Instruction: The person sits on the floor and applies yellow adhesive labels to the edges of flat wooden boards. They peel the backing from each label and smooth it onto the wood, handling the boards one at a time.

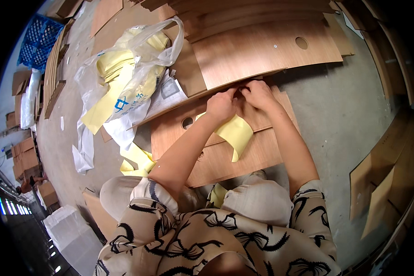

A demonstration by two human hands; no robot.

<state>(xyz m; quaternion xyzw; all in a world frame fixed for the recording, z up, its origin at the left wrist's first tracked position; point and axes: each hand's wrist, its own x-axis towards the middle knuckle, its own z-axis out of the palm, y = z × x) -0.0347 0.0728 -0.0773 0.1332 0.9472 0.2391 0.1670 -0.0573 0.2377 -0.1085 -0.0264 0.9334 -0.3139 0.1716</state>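
My left hand [221, 106] and my right hand [259, 95] meet at the front edge of a wood-grain panel [248, 50]. The fingers of both are bent in close together. What they pinch is too small and shaded to make out. Just below the left hand, a curled yellow paper strip [237, 134] hangs over a lower wood-grain panel [234, 161] that has a round hole near its left end. Another round hole shows in the upper panel, toward its far right.
A clear plastic bag [172, 48] of yellow strips [117, 69] lies left of the panel, with a loose yellow strip [140, 161] below it. More panels are stacked behind. Cardboard sheets [377, 193] stand at right. At far left are a blue crate [39, 41] and cartons [25, 156].
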